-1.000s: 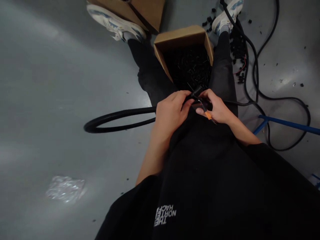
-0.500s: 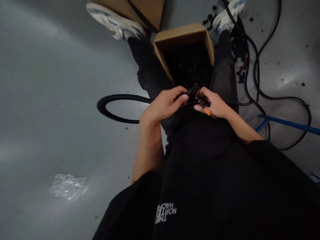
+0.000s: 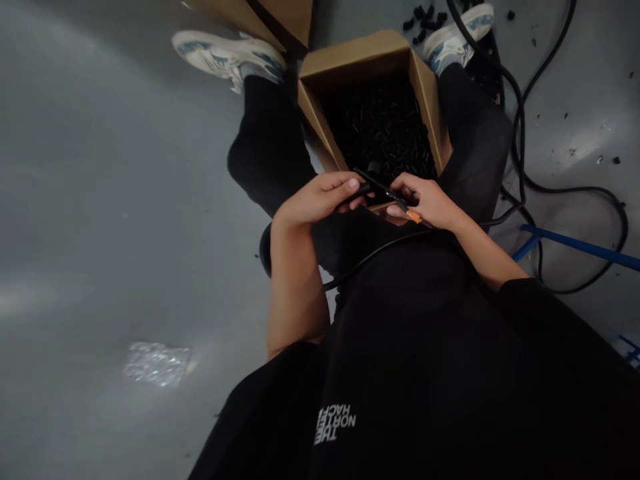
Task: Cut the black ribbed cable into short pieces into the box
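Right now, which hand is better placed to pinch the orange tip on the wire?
Probably the right hand: its fingers are right beside the orange tip. The left hand sits farther away, wrapped around the black cable.

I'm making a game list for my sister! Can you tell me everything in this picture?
orange-tipped black wire: 1, black and orange, between both hands
small plastic-looking pieces: very many, black, filling the box, some on the floor
open cardboard box: 1, brown, between the legs
second cardboard box: 1, brown, at the top edge
long cable: 1, black, on the floor at right, running across the lap
metal bar: 1, blue, on the floor at right
shiny plastic scrap: 1, silvery, on the floor at lower left
floor: 1, grey, all around
sneakers: 2, white and blue, on the feet
trousers: 1 pair, black, on the legs
sweatshirt: 1, black, white lettering, on the body
left hand: 1, pinching the wire
right hand: 1, pinching the wire near the orange tip
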Demonstrator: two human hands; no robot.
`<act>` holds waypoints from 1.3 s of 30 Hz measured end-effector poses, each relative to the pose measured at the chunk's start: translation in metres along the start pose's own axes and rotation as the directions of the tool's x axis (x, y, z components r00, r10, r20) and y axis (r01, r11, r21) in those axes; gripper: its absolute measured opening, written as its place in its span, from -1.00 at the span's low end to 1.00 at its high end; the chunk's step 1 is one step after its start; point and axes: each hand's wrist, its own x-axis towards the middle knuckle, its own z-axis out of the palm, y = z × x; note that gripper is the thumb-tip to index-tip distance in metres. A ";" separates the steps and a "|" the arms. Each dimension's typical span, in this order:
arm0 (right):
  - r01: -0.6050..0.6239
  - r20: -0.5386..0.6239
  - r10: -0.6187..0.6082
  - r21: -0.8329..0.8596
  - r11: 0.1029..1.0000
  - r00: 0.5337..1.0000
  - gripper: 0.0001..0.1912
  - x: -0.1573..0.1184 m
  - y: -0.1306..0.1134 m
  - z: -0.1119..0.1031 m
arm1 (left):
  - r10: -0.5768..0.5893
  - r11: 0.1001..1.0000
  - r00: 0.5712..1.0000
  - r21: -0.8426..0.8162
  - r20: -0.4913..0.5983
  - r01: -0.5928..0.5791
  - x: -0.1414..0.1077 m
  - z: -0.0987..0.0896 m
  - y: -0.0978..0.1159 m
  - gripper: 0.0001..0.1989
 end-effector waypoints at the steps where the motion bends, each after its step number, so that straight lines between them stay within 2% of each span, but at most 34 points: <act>1: -0.017 -0.001 0.017 -0.006 1.000 1.000 -0.43 0.001 0.004 -0.001 | -0.007 1.000 1.000 0.006 -0.015 0.007 0.002 -0.001 -0.003 -0.29; 5: -0.028 -0.020 0.028 0.027 0.999 0.999 -0.43 0.005 0.020 -0.004 | 0.003 0.999 0.999 0.049 -0.051 -0.001 0.005 -0.002 -0.012 -0.30; 7: -0.025 0.013 0.025 0.026 0.999 1.000 -0.46 0.007 0.021 -0.005 | -0.002 0.998 0.998 0.057 -0.057 0.005 0.005 -0.001 -0.014 -0.32; 11: -0.002 0.127 0.004 -0.014 1.000 0.992 -0.51 0.009 0.015 -0.006 | -0.032 0.998 0.999 0.061 0.039 0.030 0.003 0.004 -0.017 -0.32; 14: -0.003 0.109 0.009 -0.054 0.999 0.994 -0.54 0.010 0.015 -0.007 | -0.049 0.998 0.997 0.038 0.059 0.047 0.002 0.008 -0.022 -0.31; 16: -0.016 0.070 0.023 -0.094 0.995 0.997 -0.53 0.010 0.019 -0.007 | -0.059 0.998 0.998 0.033 -0.023 0.060 0.001 0.010 -0.028 -0.34; 18: -0.030 0.015 0.031 -0.119 0.992 0.999 -0.53 0.010 0.025 -0.008 | -0.056 0.997 0.981 0.044 -0.184 0.065 0.000 0.011 -0.036 -0.41; 21: -0.031 -0.035 0.028 -0.086 0.996 0.999 -0.53 0.007 0.031 -0.008 | 0.008 0.995 0.901 0.089 -0.434 0.035 -0.001 0.013 -0.044 -0.46; 23: -0.013 -0.032 0.011 -0.059 0.998 0.999 -0.54 0.004 0.029 -0.005 | 0.068 0.987 0.858 0.162 -0.509 0.018 -0.002 0.015 -0.044 -0.42; 28: 0.035 -0.008 -0.035 -0.046 0.998 0.999 -0.54 -0.005 0.014 0.007 | 0.073 0.962 0.825 0.258 -0.561 0.091 -0.003 0.031 -0.023 -0.40; 33: 0.038 -0.092 -0.049 -0.117 0.992 0.995 -0.51 -0.010 0.007 0.014 | 0.086 0.957 0.795 0.271 -0.601 0.102 -0.006 0.046 -0.005 -0.54; 39: 0.023 -0.124 -0.034 -0.086 0.996 0.992 -0.45 -0.015 0.008 0.013 | 0.166 0.926 0.811 0.371 -0.561 0.067 -0.009 0.051 0.002 -0.78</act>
